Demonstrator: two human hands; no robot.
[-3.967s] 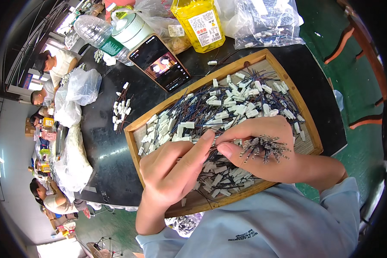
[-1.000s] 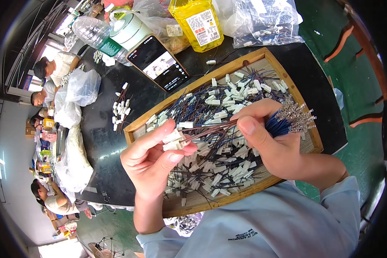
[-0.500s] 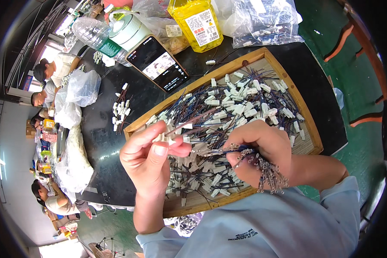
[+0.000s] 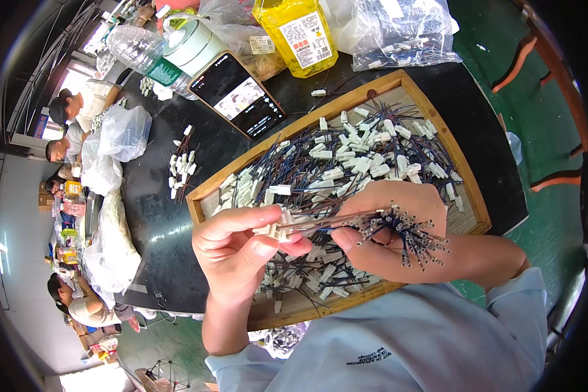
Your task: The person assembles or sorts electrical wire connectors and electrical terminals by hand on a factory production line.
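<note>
My left hand (image 4: 238,255) pinches a white plastic connector (image 4: 276,228) between thumb and fingers. Brownish wires (image 4: 330,223) run from that connector across to my right hand (image 4: 415,209). The right fingers are curled round a bundle of thin dark wires (image 4: 404,236), whose bare metal terminals fan out toward the lower right. Beneath both hands is a wooden-framed tray (image 4: 219,183), heaped with white connectors on dark wires (image 4: 366,157). Whether the wire ends from the left-hand connector are gripped in the bundle is hard to make out.
Behind the tray lie a phone (image 4: 236,97) with a lit screen, a yellow bottle (image 4: 298,39) and a clear bag of connectors (image 4: 405,39). A small wired-connector pile (image 4: 183,166) sits left on the black table (image 4: 160,228). Plastic bags and several people are farther left.
My left hand has shifted slightly right with the connector, and its wires have swung from pointing up-right to lying level toward my right hand. The bundle's terminals have turned outward.
</note>
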